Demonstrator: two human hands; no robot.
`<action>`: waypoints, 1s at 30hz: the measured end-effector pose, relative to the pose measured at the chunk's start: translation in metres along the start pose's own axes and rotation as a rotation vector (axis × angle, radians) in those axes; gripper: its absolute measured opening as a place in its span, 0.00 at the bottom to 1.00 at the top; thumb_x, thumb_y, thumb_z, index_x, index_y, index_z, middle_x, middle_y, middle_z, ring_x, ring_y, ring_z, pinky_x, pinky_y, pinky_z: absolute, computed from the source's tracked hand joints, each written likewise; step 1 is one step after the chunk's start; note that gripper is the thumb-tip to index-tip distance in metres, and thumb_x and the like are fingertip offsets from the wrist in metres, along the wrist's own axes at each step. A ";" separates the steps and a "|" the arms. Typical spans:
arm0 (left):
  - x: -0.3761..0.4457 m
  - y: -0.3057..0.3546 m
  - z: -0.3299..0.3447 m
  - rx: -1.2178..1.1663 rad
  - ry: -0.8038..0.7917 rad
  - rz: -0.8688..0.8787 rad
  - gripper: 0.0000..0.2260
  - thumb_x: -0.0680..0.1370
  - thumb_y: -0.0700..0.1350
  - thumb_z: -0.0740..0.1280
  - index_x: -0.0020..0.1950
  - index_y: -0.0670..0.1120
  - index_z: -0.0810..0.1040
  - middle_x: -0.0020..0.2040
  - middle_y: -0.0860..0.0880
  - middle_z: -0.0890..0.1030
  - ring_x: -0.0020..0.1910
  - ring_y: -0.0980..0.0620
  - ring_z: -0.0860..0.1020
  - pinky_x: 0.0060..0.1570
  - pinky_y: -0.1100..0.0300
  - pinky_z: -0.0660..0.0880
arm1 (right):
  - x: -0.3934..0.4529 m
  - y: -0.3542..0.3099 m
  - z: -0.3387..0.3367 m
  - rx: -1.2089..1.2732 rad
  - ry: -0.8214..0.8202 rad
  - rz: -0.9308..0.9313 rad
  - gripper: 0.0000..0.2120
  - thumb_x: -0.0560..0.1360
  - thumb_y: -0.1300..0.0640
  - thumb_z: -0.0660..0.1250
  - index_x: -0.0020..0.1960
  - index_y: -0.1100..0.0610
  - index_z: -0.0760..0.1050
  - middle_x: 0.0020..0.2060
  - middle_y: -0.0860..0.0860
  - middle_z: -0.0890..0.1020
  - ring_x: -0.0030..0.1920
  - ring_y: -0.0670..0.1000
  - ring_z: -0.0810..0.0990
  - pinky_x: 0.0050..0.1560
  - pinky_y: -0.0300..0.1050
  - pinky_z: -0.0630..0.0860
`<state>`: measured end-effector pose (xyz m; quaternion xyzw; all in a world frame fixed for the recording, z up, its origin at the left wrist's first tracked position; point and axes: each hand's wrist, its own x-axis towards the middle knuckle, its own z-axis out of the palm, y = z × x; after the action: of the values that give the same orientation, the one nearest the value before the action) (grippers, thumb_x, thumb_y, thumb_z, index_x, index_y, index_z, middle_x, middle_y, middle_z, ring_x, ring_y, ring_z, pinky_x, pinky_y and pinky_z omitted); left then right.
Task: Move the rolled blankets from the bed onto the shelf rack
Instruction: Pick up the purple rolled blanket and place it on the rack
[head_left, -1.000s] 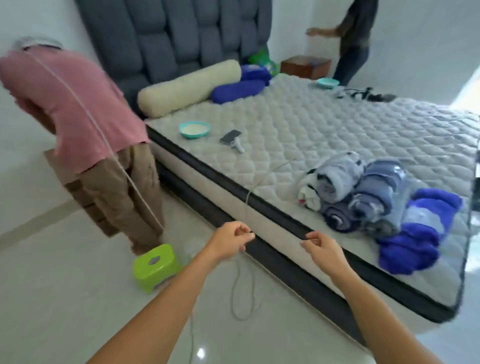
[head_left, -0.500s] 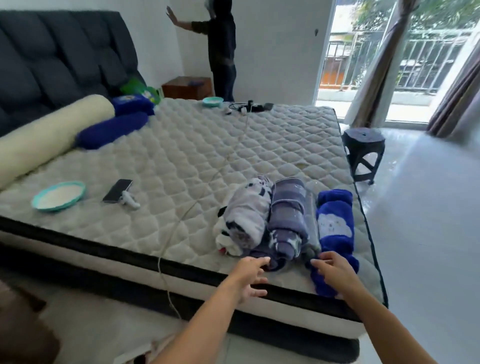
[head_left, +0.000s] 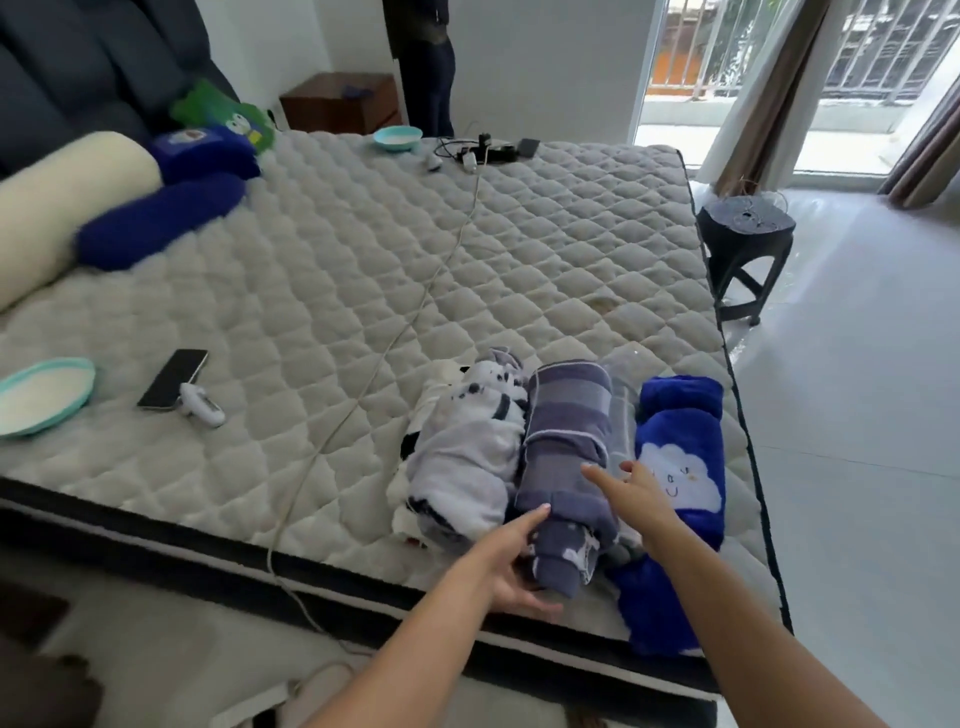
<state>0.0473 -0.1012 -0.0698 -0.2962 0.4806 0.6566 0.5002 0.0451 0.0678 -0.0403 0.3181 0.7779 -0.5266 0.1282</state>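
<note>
Three rolled blankets lie side by side near the front right corner of the bed (head_left: 467, 249): a white-and-grey patterned roll (head_left: 462, 452), a purple striped roll (head_left: 563, 431) and a blue roll with a white cloud face (head_left: 680, 467). My left hand (head_left: 511, 566) is spread against the near end of the purple roll, fingers open. My right hand (head_left: 634, 493) rests over that roll's right side, fingers spread, between it and the blue roll. Neither hand has closed on it. No shelf rack is in view.
A white cable (head_left: 395, 338) runs across the mattress and over its front edge. A phone (head_left: 174, 378), a small white device (head_left: 202, 408) and a teal dish (head_left: 41, 395) lie at left. A dark stool (head_left: 745, 244) stands right of the bed. A person (head_left: 423, 62) stands at the far side.
The view has swung right and closer to the blankets. Both hands have moved forward from the mattress edge onto the purple striped roll.
</note>
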 end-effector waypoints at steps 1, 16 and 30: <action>0.003 0.003 0.003 -0.015 0.015 0.007 0.23 0.72 0.57 0.70 0.63 0.46 0.75 0.64 0.44 0.77 0.60 0.39 0.76 0.57 0.34 0.72 | 0.009 -0.005 -0.002 -0.009 -0.026 0.016 0.35 0.72 0.42 0.69 0.69 0.63 0.65 0.60 0.58 0.74 0.57 0.55 0.73 0.57 0.50 0.72; -0.006 0.040 0.044 0.287 0.286 0.094 0.35 0.68 0.59 0.74 0.70 0.45 0.69 0.64 0.41 0.76 0.60 0.37 0.77 0.49 0.36 0.78 | 0.062 -0.020 -0.012 0.310 -0.305 0.204 0.31 0.64 0.47 0.74 0.61 0.60 0.71 0.52 0.60 0.81 0.48 0.60 0.81 0.45 0.53 0.80; -0.151 0.045 0.030 0.271 0.433 0.476 0.11 0.75 0.53 0.69 0.54 0.50 0.76 0.55 0.45 0.80 0.56 0.42 0.78 0.56 0.38 0.75 | -0.019 -0.098 0.009 0.649 -0.396 -0.177 0.19 0.71 0.57 0.71 0.60 0.60 0.72 0.52 0.57 0.82 0.51 0.54 0.82 0.43 0.48 0.78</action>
<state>0.0562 -0.1310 0.0874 -0.2391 0.7140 0.6070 0.2541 -0.0035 0.0286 0.0388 0.1661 0.5556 -0.8054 0.1225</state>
